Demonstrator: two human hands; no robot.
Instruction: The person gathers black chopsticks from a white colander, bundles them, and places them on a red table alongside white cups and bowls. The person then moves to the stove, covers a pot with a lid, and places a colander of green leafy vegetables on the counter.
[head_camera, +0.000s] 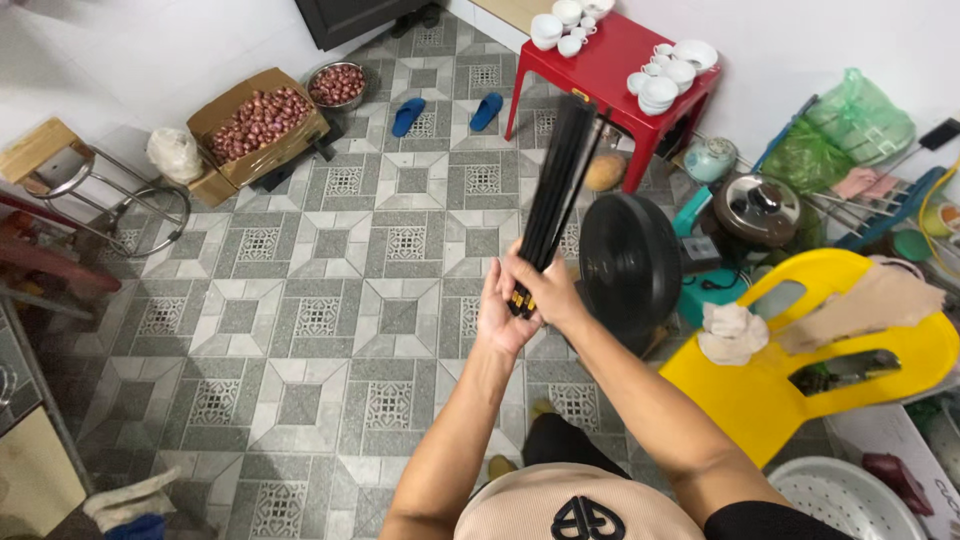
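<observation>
Plainly, with left hand (503, 318) and right hand (547, 290) both clenched round the chopsticks' (560, 185) base, a loosened grip might scatter them across the floor (330, 330).

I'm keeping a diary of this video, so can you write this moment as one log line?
left hand: cups chopstick ends | right hand: grips bundle of black chopsticks | bundle: pointing away

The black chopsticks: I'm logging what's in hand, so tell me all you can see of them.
The chopsticks are a bundle of long, thin, black sticks, smooth and probably plastic or lacquered wood, with yellowish bands at the lower ends. They are pressed together in a tight sheaf, pointing up and away, slightly tilted right. The left hand and right hand clasp the lower ends; nothing else touches them.
</observation>
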